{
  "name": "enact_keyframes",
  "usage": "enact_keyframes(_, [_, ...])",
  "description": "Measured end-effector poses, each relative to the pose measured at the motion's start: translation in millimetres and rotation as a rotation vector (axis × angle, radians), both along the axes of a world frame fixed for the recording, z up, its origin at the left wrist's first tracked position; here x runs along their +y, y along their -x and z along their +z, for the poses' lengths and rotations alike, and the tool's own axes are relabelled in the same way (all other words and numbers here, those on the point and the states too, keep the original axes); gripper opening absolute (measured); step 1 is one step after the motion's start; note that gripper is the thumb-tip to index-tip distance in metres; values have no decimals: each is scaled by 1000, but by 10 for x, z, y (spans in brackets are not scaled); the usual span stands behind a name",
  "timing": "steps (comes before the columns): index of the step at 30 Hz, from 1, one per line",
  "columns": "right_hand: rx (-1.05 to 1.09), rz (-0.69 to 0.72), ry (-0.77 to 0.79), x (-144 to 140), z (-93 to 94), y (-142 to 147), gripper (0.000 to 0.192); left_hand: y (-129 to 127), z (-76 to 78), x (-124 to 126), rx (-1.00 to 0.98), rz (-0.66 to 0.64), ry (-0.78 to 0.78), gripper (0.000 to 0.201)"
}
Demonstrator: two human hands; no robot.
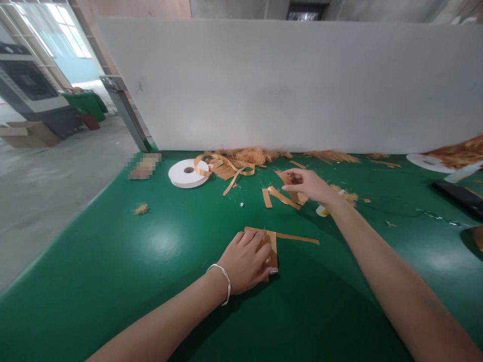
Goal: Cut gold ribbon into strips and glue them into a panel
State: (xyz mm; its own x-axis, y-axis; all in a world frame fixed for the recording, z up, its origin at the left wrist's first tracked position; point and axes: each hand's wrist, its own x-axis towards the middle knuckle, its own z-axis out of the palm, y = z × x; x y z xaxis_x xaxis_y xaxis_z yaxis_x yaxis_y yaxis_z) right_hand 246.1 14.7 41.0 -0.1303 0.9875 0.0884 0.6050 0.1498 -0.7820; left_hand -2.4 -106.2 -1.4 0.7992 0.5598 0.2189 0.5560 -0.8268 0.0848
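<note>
My left hand (247, 259), with a white bangle at the wrist, is pressed down over several short tan ribbon pieces (272, 246) on the green table. Its curled fingers and thumb hold them and hide most of them. From under their upper edge a narrow tan strip (298, 238) sticks out to the right. Farther forward, my right hand (305, 183) has its thumb and bent fingers round another tan ribbon piece (284, 177); the grip is partly hidden. Loose cut strips (266, 198) lie just left of that hand.
A white ribbon reel (184, 178) trails loops of tan ribbon (247, 169). Frayed tan fibres (252, 154) lie along the foot of an upright white panel (279, 85). At the right are another white reel (428, 163) and a black flat object (458, 196).
</note>
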Motion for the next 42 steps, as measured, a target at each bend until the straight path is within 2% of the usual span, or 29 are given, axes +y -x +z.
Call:
enact_keyframes(2, [207, 41, 87, -76, -25, 74, 39, 1, 26, -4, -64, 7, 61, 33])
enact_keyframes(5, [434, 87, 199, -234, -61, 220, 31, -4, 88, -17, -222, 36, 231, 30])
enact_keyframes(10, [660, 121, 308, -511, -27, 489, 32, -19, 166, -49, -471, 97, 496, 25])
enact_keyframes(13, [638, 157, 329, -603, -8, 591, 31, -25, 176, -63, -582, 164, 521, 22])
enact_keyframes(18, [524, 160, 260, -661, -54, 615, 29, -18, 196, -47, -780, 314, 455, 11])
enact_keyframes(20, [507, 134, 234, -684, -64, 615, 29, -15, 206, -27, -839, 301, 537, 10])
enact_keyframes(24, [569, 69, 182, -742, -39, 642, 31, -24, 206, 11, -924, 283, 847, 4])
enact_keyframes(26, [629, 48, 171, -777, -15, 658, 32, -27, 203, 35, -989, 311, 966, 11])
enact_keyframes(28, [674, 39, 163, -816, 1, 672, 33, -20, 207, 68, -1061, 350, 1017, 17])
enact_keyframes(32, [725, 76, 202, -902, -30, 701, 33, 19, 225, 148, -1186, 414, 1004, 19])
enact_keyframes(37, [691, 105, 192, -988, -165, 797, 37, 27, 203, 185, -1292, 427, 1013, 21])
enact_keyframes(42, [643, 193, 215, -1046, -243, 896, 46, 5, 158, 176, -1379, 420, 1094, 37])
